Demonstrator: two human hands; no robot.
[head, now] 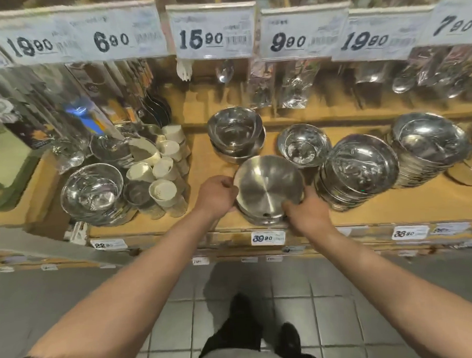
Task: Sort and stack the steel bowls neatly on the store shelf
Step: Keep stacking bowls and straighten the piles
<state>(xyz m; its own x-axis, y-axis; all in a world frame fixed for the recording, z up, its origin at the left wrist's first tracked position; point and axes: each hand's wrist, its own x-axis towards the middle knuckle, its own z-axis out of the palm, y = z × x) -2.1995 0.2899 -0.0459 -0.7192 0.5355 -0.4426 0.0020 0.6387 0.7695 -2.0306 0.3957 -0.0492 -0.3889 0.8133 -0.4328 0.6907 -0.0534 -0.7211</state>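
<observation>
A brushed steel bowl (pixel 267 185) tops a short stack at the front middle of the wooden shelf (pixel 206 153). My left hand (pixel 216 194) grips its left rim with curled fingers. My right hand (pixel 308 211) holds its lower right rim, fingers over the edge. Behind it stands a small stack of shiny bowls (pixel 235 133). To the right sit a single shiny bowl (pixel 303 144), a tall leaning stack (pixel 360 172) and another tall stack (pixel 428 143). A further bowl stack (pixel 93 190) stands at the left.
Cream plastic cups (pixel 164 168) crowd the shelf left of the middle. Packaged spoons and utensils (pixel 293 84) hang behind, under price tags (pixel 213 31). Price labels (pixel 267 237) line the shelf's front edge. Grey tiled floor (pixel 329 296) lies below.
</observation>
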